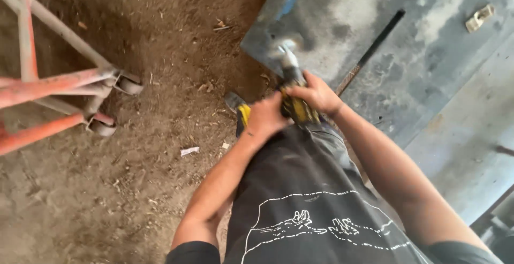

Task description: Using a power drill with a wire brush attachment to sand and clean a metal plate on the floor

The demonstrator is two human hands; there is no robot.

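While gripped by both hands (292,106), grinder (293,90) pointing away, up-frame.

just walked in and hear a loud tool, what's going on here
A person stands on a dirt floor and grips a yellow and black power tool with both hands. The left hand holds the rear, the right hand the body. The tool's blurred head is at the edge of a grey metal sheet with a long slot in it. An orange metal frame stands to the left.
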